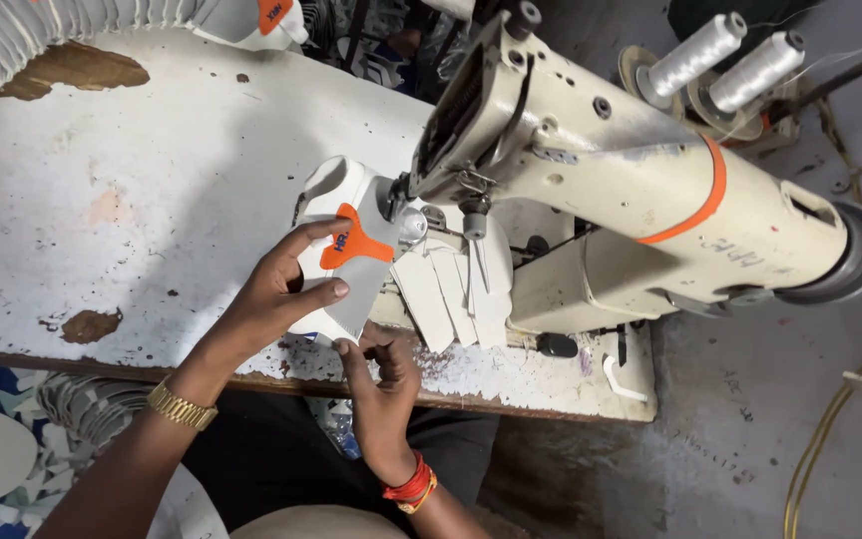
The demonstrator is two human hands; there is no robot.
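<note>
At the centre of the frame, a white and grey shoe-upper piece with an orange tab is held up to the needle area of the cream-coloured industrial sewing machine with an orange band. The left hand, gold watch at the wrist, is clamped on the piece, thumb and fingers spread across its face. The right hand, red bangles at the wrist, pinches the piece's lower edge from below. The step in hand looks like feeding the piece under the presser foot. It calls for steady, even guiding so the seam runs true. Several flat white cut pieces hang just right of it. All rests over the worn white counter; two white thread spools stand at upper right.
</note>
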